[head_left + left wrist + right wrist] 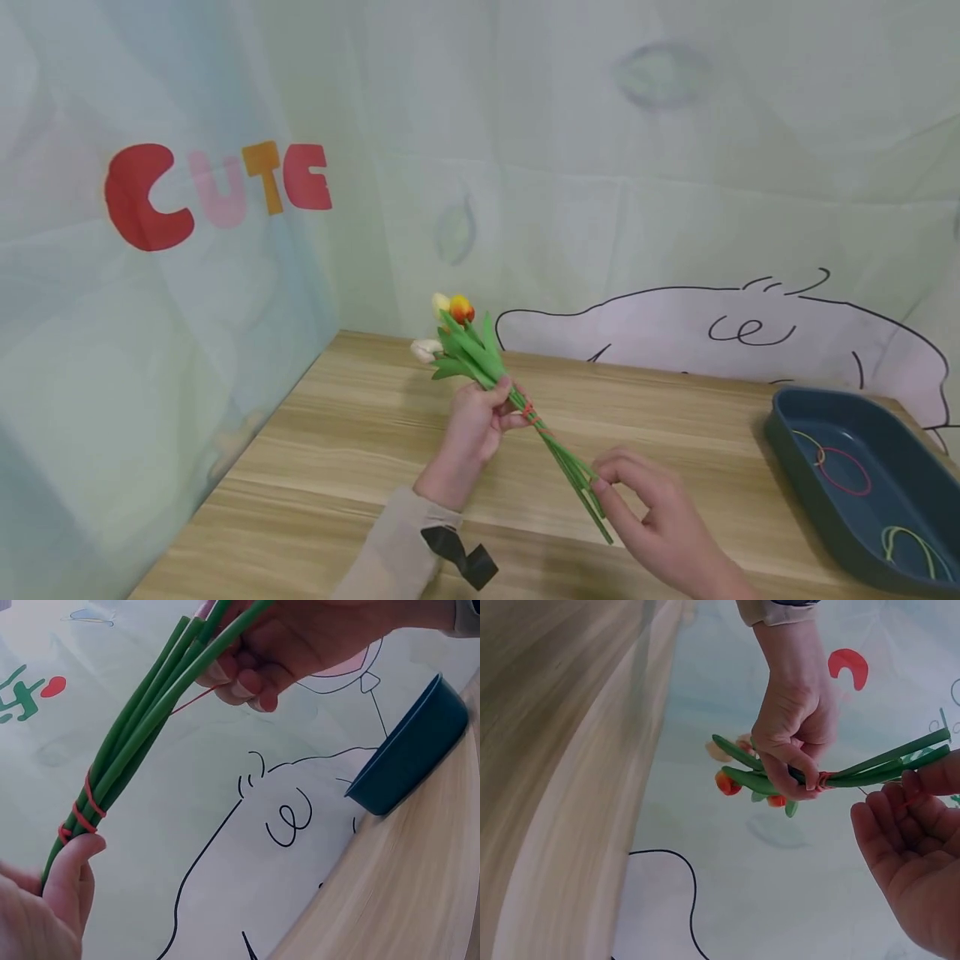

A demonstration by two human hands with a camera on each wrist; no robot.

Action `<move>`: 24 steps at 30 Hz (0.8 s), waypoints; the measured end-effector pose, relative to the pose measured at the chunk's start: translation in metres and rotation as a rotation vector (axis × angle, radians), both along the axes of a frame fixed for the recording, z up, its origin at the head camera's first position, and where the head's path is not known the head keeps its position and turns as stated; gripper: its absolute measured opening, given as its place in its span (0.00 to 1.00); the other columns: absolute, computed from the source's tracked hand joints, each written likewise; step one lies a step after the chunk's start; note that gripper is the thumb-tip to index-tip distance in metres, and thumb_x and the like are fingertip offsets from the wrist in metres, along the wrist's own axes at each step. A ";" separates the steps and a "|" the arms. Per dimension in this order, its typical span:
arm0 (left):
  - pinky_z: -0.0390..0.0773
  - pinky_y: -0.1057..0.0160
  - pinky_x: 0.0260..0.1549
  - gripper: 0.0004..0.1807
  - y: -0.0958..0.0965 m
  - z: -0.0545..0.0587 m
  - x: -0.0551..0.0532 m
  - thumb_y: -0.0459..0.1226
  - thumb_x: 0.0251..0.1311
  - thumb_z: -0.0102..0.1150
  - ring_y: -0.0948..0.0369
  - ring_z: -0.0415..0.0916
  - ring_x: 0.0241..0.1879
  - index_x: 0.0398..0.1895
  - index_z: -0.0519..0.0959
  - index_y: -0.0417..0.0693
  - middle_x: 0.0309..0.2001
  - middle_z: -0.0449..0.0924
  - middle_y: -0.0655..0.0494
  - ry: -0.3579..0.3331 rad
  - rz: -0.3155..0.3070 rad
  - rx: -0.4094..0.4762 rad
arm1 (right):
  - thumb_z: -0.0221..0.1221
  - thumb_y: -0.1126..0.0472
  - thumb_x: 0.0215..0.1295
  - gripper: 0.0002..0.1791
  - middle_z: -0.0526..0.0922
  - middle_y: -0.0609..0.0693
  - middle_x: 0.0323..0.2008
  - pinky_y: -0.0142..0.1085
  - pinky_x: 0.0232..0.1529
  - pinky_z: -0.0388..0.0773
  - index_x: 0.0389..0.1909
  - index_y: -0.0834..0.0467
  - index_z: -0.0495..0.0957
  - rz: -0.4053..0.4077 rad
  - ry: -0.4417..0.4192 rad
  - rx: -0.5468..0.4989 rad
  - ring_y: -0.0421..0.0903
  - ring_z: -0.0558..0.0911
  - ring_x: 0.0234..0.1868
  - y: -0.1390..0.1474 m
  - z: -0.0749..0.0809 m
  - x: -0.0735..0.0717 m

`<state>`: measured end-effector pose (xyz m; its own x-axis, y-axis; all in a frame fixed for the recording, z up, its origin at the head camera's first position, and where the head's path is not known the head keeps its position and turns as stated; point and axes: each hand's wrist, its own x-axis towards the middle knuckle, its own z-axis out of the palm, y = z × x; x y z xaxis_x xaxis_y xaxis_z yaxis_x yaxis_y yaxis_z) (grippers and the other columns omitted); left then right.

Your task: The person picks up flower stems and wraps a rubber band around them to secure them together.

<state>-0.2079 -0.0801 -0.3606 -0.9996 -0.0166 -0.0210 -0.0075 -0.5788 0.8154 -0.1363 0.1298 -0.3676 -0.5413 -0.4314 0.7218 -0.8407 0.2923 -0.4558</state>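
A bunch of artificial tulips (472,354) is held over the table by my left hand (474,421), whose thumb and fingers grip the green stems below the leaves. Its blooms, white, pale yellow and orange-yellow, point to the far left. A red rubber band (88,802) winds round the stems right beside the left thumb. At the stem ends, my right hand (663,521) pinches a stretched part of that band; a thin red strand runs from the stems to its curled fingers (244,686) in the left wrist view. The right thumb is close against the stems.
A dark blue tray (802,492) stands on the right of the wooden table (337,467). Inside lie a pink-red rubber band (862,475) and yellow and green ones. A printed cloth (525,208) hangs behind and to the left of the table.
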 end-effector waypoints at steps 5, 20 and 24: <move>0.87 0.68 0.25 0.07 0.002 0.002 0.001 0.25 0.71 0.41 0.62 0.80 0.23 0.34 0.69 0.35 0.23 0.77 0.52 -0.012 0.033 -0.004 | 0.61 0.78 0.52 0.17 0.80 0.40 0.33 0.21 0.38 0.79 0.29 0.50 0.76 -0.046 0.070 0.038 0.36 0.79 0.33 0.001 0.003 0.001; 0.88 0.65 0.27 0.05 0.009 0.005 0.006 0.27 0.69 0.46 0.60 0.81 0.25 0.40 0.71 0.29 0.24 0.77 0.51 -0.040 0.177 -0.044 | 0.57 0.66 0.62 0.07 0.78 0.41 0.31 0.20 0.31 0.78 0.25 0.55 0.78 -0.182 0.211 0.065 0.35 0.77 0.29 -0.002 0.008 0.006; 0.88 0.63 0.27 0.07 0.010 0.007 0.010 0.26 0.68 0.50 0.59 0.82 0.25 0.42 0.72 0.26 0.24 0.78 0.51 -0.003 0.234 -0.097 | 0.46 0.55 0.72 0.19 0.76 0.44 0.31 0.19 0.27 0.76 0.24 0.57 0.78 -0.205 0.291 0.122 0.37 0.75 0.28 -0.003 0.007 0.005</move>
<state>-0.1984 -0.0700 -0.3534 -0.9682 -0.2497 -0.0112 0.1149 -0.4843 0.8673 -0.1312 0.1272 -0.3602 -0.4057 -0.4277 0.8078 -0.8480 0.5059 -0.1581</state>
